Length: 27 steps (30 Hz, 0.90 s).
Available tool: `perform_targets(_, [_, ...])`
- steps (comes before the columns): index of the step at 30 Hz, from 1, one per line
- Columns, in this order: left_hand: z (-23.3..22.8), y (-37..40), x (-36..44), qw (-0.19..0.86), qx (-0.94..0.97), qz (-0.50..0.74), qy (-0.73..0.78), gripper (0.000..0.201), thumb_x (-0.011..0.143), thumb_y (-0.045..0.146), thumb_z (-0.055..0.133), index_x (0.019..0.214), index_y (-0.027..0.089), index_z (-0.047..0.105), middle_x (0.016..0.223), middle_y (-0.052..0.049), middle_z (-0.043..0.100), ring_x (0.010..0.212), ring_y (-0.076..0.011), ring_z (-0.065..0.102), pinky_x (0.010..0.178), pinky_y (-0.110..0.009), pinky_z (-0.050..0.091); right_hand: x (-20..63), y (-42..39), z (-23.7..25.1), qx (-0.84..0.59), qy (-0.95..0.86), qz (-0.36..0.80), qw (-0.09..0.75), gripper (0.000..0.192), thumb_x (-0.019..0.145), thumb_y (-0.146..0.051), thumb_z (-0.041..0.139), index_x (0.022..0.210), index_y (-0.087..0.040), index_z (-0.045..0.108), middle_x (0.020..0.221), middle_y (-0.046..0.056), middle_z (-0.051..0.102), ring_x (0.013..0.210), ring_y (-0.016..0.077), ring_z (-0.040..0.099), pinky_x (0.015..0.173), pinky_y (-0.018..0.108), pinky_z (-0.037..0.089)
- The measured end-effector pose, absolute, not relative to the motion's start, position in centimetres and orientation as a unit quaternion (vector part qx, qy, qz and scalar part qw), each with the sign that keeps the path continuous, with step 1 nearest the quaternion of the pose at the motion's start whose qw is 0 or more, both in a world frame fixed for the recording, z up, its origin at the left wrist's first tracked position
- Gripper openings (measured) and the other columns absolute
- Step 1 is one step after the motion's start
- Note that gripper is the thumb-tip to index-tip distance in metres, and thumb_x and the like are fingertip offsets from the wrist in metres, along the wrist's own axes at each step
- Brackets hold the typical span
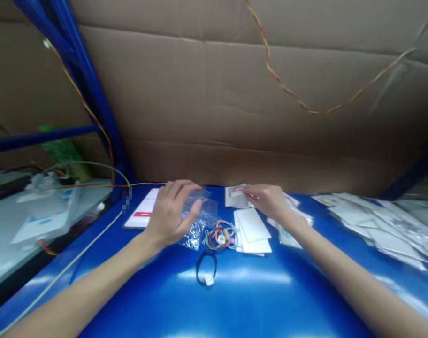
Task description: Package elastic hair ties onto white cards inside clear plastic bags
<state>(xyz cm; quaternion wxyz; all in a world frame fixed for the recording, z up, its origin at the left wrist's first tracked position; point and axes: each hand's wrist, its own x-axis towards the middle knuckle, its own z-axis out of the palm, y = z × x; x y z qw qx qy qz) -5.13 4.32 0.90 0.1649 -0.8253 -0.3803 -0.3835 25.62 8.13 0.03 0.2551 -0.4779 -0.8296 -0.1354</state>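
Note:
My left hand (173, 211) is over a pile of clear plastic bags (198, 225), its thumb held apart from its curved fingers. Whether the fingertips touch the plastic I cannot tell. Farther right, my right hand (266, 199) has its fingers pinched together beside a small packet with a pinkish print (234, 196); what lies between the fingertips is too small to make out. Between the hands are a cluster of colourful hair ties (221, 236) and a stack of blank white cards (252, 230). Nearer me lies a dark hair tie with a pale charm (207, 270).
A phone with a lit screen (143, 211) is left of the bags. More packets (289, 237) lie under my right forearm, and a large pile of packets (376, 225) spreads at right. Cardboard (235, 117) backs the blue table (242, 300); a pale cable (87, 249) crosses its left side.

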Motion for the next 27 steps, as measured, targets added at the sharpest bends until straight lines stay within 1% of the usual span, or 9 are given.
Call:
perform_targets(4, [1.0,4.3,-5.3,0.184,-0.838,-0.382,-0.343,0.027,0.095,0.023,0.056,0.121,0.018,0.059,0.118,-0.013,0.068,0.107,-0.031,0.063,0.09,-0.047,0.049,26.1,5.8,1.1,-0.413,-0.824,-0.113,0.37,0.023,0.096,-0.022,0.059,0.1,-0.019,0.082,0.115,0.009,0.08,0.103,0.0253,0.078,0.089,0.035,0.061])
perform_targets(8, [1.2,3.8,-4.8,0.158,-0.864,-0.376,-0.295,0.055,0.09,0.029,0.066,0.14,0.021,0.047,0.138,-0.017,0.062,0.125,-0.0341,0.059,0.103,-0.051,0.047,25.3,1.2,1.4,-0.361,-0.801,-0.055,0.474,0.02,0.091,-0.017,0.062,0.089,-0.025,0.081,0.114,0.005,0.08,0.103,0.0234,0.078,0.087,0.035,0.064])
perform_targets(12, [1.0,2.6,-3.9,0.112,-0.913,-0.324,-0.222,0.078,0.082,0.041,0.076,0.148,0.02,0.041,0.151,-0.022,0.053,0.138,-0.039,0.051,0.111,-0.056,0.044,23.9,-1.4,0.7,-0.366,-0.686,0.188,0.6,0.022,0.08,-0.009,0.074,0.083,-0.028,0.083,0.104,0.003,0.082,0.097,0.0249,0.08,0.085,0.036,0.065])
perform_targets(14, [0.6,2.1,-3.7,0.103,-0.922,-0.328,-0.18,0.074,0.083,0.044,0.076,0.145,0.018,0.045,0.146,-0.023,0.057,0.135,-0.0388,0.054,0.108,-0.055,0.048,23.4,-1.5,0.2,-0.388,-0.638,0.27,0.608,0.019,0.077,-0.011,0.079,0.08,-0.029,0.083,0.097,0.003,0.083,0.091,0.0255,0.08,0.081,0.036,0.066])
perform_targets(16, [0.0,1.9,-3.6,0.095,-0.913,-0.362,-0.165,0.053,0.092,0.03,0.068,0.14,0.018,0.051,0.137,-0.022,0.064,0.127,-0.034,0.061,0.102,-0.05,0.053,23.2,-1.5,-0.3,-0.394,-0.626,0.316,0.594,0.014,0.075,-0.014,0.081,0.078,-0.027,0.083,0.096,0.005,0.083,0.092,0.0272,0.08,0.078,0.037,0.066])
perform_targets(18, [-0.5,1.9,-3.6,0.077,-0.899,-0.397,-0.167,0.037,0.096,0.017,0.059,0.133,0.019,0.056,0.123,-0.017,0.072,0.114,-0.028,0.068,0.095,-0.043,0.057,23.0,-1.5,-0.5,-0.383,-0.645,0.331,0.572,0.009,0.074,-0.018,0.084,0.079,-0.025,0.083,0.099,0.008,0.083,0.096,0.029,0.079,0.075,0.037,0.066])
perform_targets(20, [-0.8,1.8,-3.5,0.062,-0.887,-0.421,-0.181,0.032,0.096,0.013,0.059,0.127,0.022,0.058,0.11,-0.011,0.076,0.1,-0.024,0.073,0.09,-0.039,0.059,22.8,-1.7,-0.5,-0.38,-0.663,0.336,0.551,0.011,0.073,-0.022,0.086,0.084,-0.024,0.083,0.102,0.01,0.082,0.098,0.029,0.078,0.072,0.035,0.065])
perform_targets(23, [-1.2,1.4,-2.9,0.036,-0.864,-0.433,-0.254,0.039,0.095,0.016,0.062,0.131,0.024,0.053,0.111,-0.008,0.076,0.094,-0.023,0.076,0.086,-0.037,0.062,22.5,-2.2,-0.5,-0.398,-0.649,0.371,0.531,0.014,0.081,-0.029,0.082,0.094,-0.023,0.082,0.094,0.007,0.083,0.083,0.0237,0.08,0.066,0.031,0.064])
perform_targets(27, [-1.7,0.6,-1.9,-0.077,-0.817,-0.459,-0.34,0.071,0.092,0.021,0.064,0.154,0.023,0.03,0.12,-0.013,0.07,0.098,-0.0246,0.075,0.078,-0.036,0.066,22.0,-2.8,-0.8,-0.413,-0.629,0.436,0.494,0.024,0.089,-0.035,0.075,0.109,-0.022,0.08,0.089,0.005,0.083,0.066,0.0186,0.076,0.059,0.027,0.061])
